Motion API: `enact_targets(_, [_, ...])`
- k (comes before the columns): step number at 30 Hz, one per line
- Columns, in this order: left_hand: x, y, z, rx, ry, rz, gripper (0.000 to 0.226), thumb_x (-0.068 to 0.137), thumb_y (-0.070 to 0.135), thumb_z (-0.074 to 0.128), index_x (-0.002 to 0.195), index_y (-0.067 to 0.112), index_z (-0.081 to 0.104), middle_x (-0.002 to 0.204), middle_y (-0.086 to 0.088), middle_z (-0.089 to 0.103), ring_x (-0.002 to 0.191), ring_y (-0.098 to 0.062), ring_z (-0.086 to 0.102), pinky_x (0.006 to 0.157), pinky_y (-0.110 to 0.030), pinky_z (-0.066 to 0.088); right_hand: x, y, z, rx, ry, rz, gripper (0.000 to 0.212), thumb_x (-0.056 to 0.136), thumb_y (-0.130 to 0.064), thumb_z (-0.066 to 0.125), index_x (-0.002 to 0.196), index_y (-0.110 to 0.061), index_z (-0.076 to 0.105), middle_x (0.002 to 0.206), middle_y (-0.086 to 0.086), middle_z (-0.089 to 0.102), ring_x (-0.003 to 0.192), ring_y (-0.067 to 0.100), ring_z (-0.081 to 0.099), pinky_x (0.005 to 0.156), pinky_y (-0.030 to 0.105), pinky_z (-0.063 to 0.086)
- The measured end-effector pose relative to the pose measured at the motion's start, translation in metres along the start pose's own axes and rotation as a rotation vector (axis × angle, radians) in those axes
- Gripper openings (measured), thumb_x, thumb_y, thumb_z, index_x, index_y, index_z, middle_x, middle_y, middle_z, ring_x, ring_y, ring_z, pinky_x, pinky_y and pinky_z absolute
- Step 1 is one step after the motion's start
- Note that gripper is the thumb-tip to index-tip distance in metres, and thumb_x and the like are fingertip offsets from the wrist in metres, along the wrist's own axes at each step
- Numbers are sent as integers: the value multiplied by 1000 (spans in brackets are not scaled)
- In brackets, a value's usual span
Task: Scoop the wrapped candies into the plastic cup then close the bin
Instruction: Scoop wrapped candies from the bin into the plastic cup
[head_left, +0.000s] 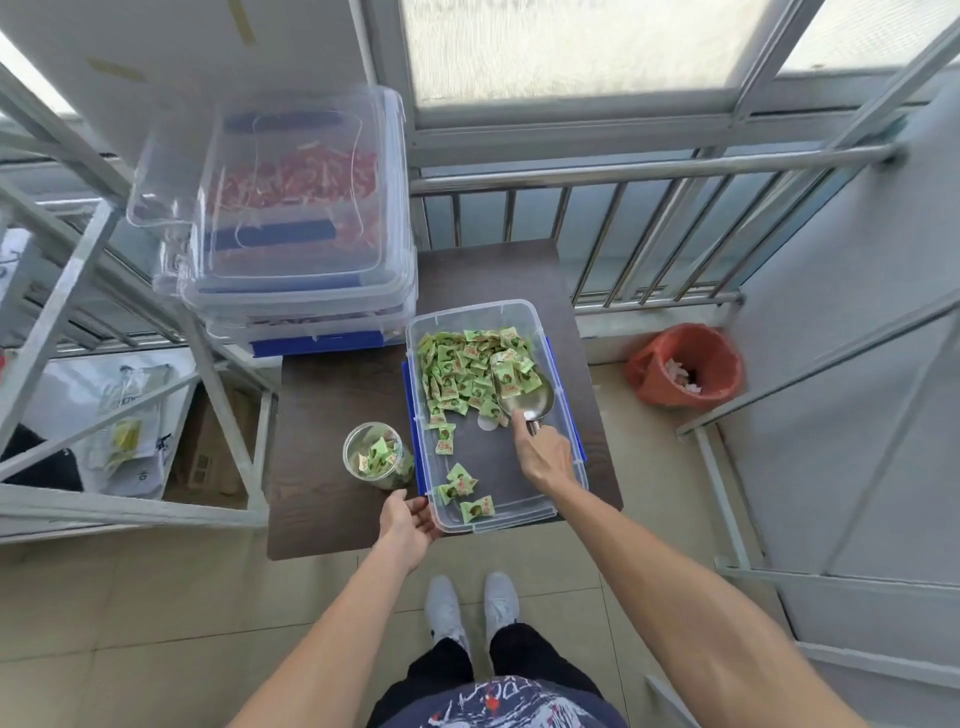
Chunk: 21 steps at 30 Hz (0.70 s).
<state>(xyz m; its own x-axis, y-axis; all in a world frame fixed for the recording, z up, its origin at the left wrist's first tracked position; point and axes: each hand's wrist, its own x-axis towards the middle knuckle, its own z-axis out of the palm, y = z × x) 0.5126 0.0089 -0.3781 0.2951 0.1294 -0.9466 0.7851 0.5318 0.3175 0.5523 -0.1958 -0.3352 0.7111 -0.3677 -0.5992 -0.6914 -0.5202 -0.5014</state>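
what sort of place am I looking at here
Probably an enclosed balcony used for storage: a steel railing under a frosted sliding window, a grey metal shelving rack, and stacked clear plastic lidded bins on a small dark table.

Right hand (546, 453) gripping metal scoop (524, 392) among green candies (462, 366), left hand (408, 522) holding bin (524, 312) corner, plastic cup (375, 456) beside it

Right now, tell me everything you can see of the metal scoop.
The scoop is shiny bare metal, with a rounded open bowl and a handle. It sits inside the clear bin, near the right wall, mouth pushed into the green candies, a few in the bowl. The right grip holds the handle.
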Motion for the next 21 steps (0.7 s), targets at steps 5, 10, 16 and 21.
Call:
enact_targets(5, [-10,16,-16,94,18,25,40,101,35,33,91,2,55,84,-17,62,68,-26,57,59,-34,44,-24,-6,-17,-44,-34,-131,76,89,-79,30,71,-10,53,89,15,63,73,26,56,66,39,41])
enact_targets(10, [-19,48,-36,19,210,261,26,95,26,39,104,9,57,91,-6,61,73,-18,57,63,-30,42,-50,-28,-31,-157,-182,-247,70,93,-77,31,64,-14,41,73,8,56,65,25,50,63,37,36])
enact_targets(16, [-40,72,-36,-37,43,378,20,98,29,38,105,23,55,105,5,56,99,-14,53,90,-37,39,-81,-55,-27,-317,-343,-335,65,88,-82,33,70,-20,40,76,6,58,70,25,57,68,37,43])
enact_targets(21, [-42,73,-39,-48,-29,381,20,99,32,36,102,22,54,97,7,55,93,-13,51,83,-32,38,-99,-81,-18,-507,-434,-298,88,77,-93,31,82,-9,54,83,16,65,66,29,57,68,37,50])
